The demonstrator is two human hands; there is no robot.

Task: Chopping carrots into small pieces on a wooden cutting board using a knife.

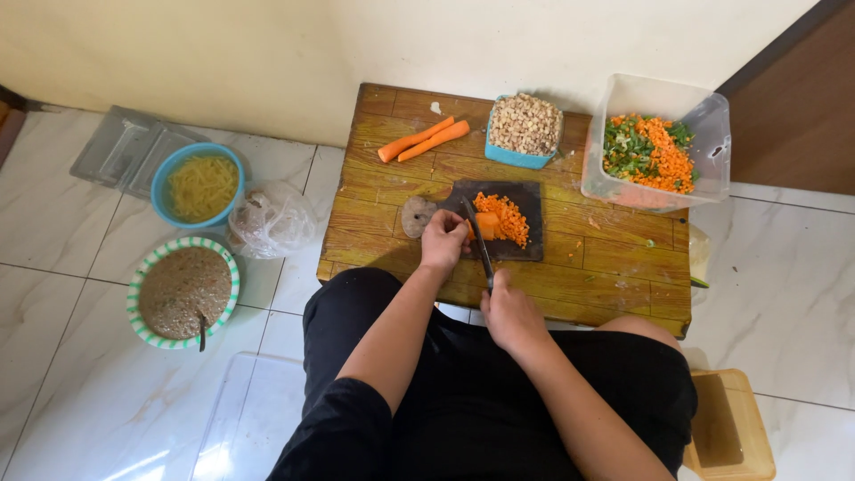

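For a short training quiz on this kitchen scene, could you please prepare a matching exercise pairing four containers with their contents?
Containers:
1. Blue bowl on the floor
2. Green-rimmed bowl on the floor
3. Blue tub on the wooden table
4. Clear plastic box on the table

Contents:
A. Brown paste with a spoon in it
B. Diced carrot mixed with chopped greens
C. Yellow noodles
D. Pale beige cubes

Pairs: 1-C, 2-A, 3-D, 4-B
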